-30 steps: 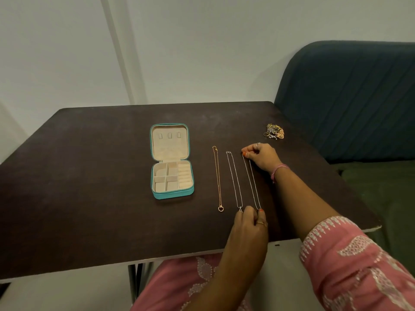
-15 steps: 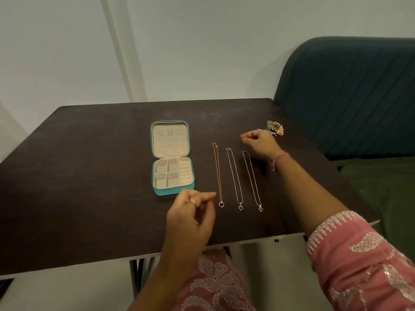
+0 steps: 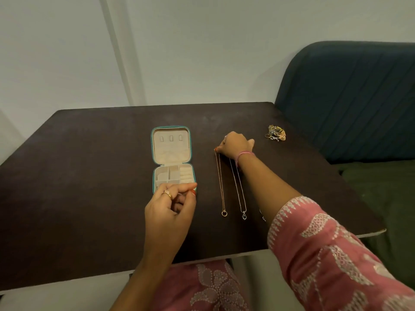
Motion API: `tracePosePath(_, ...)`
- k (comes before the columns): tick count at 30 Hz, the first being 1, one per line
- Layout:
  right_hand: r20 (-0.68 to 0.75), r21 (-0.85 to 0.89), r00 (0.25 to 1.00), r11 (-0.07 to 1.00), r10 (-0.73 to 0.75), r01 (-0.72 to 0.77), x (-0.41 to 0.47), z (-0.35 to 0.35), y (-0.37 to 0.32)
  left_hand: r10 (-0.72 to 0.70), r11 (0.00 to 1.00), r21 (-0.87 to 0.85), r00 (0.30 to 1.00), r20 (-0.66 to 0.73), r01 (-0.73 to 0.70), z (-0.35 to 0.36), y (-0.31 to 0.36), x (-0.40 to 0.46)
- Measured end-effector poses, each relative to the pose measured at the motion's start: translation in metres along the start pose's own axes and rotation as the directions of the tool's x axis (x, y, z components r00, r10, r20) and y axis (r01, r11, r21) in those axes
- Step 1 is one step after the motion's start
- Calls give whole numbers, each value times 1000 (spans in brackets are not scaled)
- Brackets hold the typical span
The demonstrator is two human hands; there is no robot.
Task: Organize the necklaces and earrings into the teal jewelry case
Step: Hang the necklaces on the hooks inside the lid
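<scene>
1. Since the earlier frame, right hand (image 3: 234,145) shifts left to pinch the far end of the gold necklace (image 3: 221,182).
2. Left hand (image 3: 173,205), curled and holding nothing, hovers at the teal jewelry case (image 3: 171,158).
3. Chain runs near-far, right of the case.

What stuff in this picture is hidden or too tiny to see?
- Third necklace, head view: mostly hidden under the right arm.
- Case, head view: front edge covered by the left hand.
- Jewelry pile: too small to tell pieces apart.
- Right hand: fingertips at the gold necklace; grip unclear.
</scene>
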State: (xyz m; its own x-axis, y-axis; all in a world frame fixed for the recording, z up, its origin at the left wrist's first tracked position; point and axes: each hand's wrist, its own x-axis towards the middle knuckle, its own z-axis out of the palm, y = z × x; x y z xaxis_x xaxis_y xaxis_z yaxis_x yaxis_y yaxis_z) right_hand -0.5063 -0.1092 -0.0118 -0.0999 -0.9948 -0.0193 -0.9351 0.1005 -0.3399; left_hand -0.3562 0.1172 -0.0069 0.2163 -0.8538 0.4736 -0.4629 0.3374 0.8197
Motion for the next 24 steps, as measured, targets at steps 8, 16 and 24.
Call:
tracePosePath(8,-78,-195,993,978,-92,76,-13,9,-11,-93,995,-38,996,-11,92,-2,4,5)
tracePosePath(16,40,386,955,886,-294,256,-49,-34,-11,-197,965,-181,980,-17,191,-21,20,34)
tracePosePath(24,70,696,837,628,-543,350,-122,-125,-38,-276,867,-356,931,238,348,-11,58,89)
